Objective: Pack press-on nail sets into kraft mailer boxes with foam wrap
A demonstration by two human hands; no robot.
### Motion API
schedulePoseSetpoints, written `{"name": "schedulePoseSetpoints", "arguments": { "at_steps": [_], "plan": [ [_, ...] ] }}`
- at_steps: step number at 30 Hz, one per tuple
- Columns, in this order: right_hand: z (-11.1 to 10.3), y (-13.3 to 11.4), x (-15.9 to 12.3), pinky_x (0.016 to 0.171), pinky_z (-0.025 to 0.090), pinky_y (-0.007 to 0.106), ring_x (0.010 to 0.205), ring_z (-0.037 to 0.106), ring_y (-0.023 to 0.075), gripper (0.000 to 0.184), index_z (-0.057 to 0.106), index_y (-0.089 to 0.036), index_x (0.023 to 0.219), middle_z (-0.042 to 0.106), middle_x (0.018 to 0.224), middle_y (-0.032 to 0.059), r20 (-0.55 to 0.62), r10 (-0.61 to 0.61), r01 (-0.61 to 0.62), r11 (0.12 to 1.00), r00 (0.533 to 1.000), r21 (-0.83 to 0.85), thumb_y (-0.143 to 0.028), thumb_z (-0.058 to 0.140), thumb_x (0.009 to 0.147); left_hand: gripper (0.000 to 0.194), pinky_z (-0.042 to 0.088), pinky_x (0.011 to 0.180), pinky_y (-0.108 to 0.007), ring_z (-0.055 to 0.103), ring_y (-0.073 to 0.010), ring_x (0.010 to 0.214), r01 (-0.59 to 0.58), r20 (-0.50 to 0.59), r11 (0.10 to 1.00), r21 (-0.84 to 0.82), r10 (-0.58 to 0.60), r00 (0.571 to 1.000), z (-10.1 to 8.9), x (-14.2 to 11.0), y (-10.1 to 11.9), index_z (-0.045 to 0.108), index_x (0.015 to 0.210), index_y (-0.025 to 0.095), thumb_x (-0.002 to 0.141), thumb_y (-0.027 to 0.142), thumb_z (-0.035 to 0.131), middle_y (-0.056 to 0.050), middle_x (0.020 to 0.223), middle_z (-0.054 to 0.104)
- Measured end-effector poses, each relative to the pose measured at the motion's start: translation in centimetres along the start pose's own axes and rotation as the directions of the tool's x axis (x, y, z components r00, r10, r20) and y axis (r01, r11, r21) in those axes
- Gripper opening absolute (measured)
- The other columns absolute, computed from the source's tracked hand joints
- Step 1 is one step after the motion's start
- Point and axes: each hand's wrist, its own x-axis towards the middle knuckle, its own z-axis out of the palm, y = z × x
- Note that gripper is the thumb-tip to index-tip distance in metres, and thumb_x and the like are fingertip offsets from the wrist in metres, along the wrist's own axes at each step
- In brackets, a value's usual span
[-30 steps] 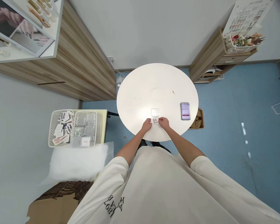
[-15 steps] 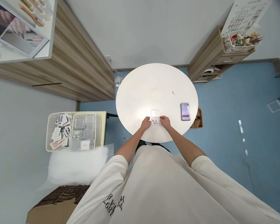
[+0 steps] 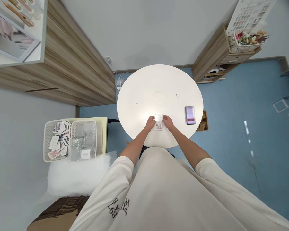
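A small clear hinged box [image 3: 159, 126] sits with its lid up near the front edge of the round white table [image 3: 139, 86]. Small pinkish pieces lie in its lower half; they look like press-on nails, though too tiny to be sure. My left hand [image 3: 151, 122] has its fingers closed at the left side of the box, by the raised lid [image 3: 159, 117]. On the other side, the fingertips of my right hand [image 3: 168, 122] pinch at the lid's right edge.
A phone-like thing [image 3: 190, 115], blurred out, lies on the table's right. White baskets [image 3: 46, 141] holding cards and clear boxes stand at the left, above white wrapping [image 3: 74, 176]. Wooden cabinets [image 3: 79, 54] flank the table, and a cardboard box [image 3: 204, 121] is on the floor.
Both hands have slid up from the box's lower half to the sides of its raised lid. My view has shifted slightly.
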Motion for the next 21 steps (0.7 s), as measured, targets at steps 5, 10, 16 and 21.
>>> {"name": "schedulePoseSetpoints", "arguments": {
  "at_steps": [5, 10, 16, 21],
  "plan": [
    [-0.2, -1.3, -0.5, 0.108, 0.047, 0.041, 0.126, 0.059, 0.0239, 0.057, 0.056, -0.018, 0.135, 0.059, 0.141, 0.0143, 0.030, 0.047, -0.049, 0.997, 0.998, 0.057, -0.020, 0.061, 0.078, 0.064, 0.049, 0.099, -0.036, 0.060, -0.0240, 0.120, 0.028, -0.015, 0.999, 0.016, -0.028, 0.999, -0.2, -0.1, 0.9, 0.047, 0.139, 0.022, 0.076, 0.012, 0.061, -0.013, 0.141, 0.054],
    [-0.5, -2.7, -0.9, 0.109, 0.046, 0.041, 0.125, 0.059, 0.0232, 0.060, 0.054, -0.020, 0.138, 0.060, 0.140, 0.0127, 0.051, 0.004, -0.007, 0.998, 0.999, 0.055, -0.022, 0.061, 0.079, 0.069, 0.050, 0.095, -0.034, 0.061, -0.0229, 0.112, -0.010, -0.037, 0.996, 0.086, 0.013, 0.999, -0.8, -0.3, 2.2, 0.049, 0.141, 0.022, 0.074, 0.011, 0.060, -0.012, 0.133, 0.057],
    [-0.5, -2.8, -1.6, 0.106, 0.048, 0.039, 0.123, 0.060, 0.0225, 0.062, 0.051, -0.020, 0.143, 0.056, 0.145, 0.0127, 0.079, -0.068, 0.071, 0.997, 0.994, -0.034, -0.027, 0.057, 0.082, 0.060, 0.047, 0.101, -0.033, 0.060, -0.0212, 0.117, -0.108, -0.044, 0.985, 0.134, 0.115, 0.992, -1.3, -1.3, 2.2, 0.055, 0.136, 0.020, 0.077, 0.012, 0.057, -0.011, 0.131, 0.061],
    [-0.5, -1.4, -3.1, 0.102, 0.052, 0.039, 0.122, 0.060, 0.0232, 0.063, 0.050, -0.024, 0.144, 0.054, 0.146, 0.0102, 0.098, -0.136, 0.144, 0.986, 0.986, -0.079, -0.025, 0.055, 0.081, 0.049, 0.046, 0.106, -0.034, 0.059, -0.0200, 0.122, -0.208, -0.036, 0.968, 0.140, 0.215, 0.976, -1.6, -3.2, 1.2, 0.061, 0.125, 0.021, 0.077, 0.009, 0.054, -0.008, 0.130, 0.064]
  ]
}}
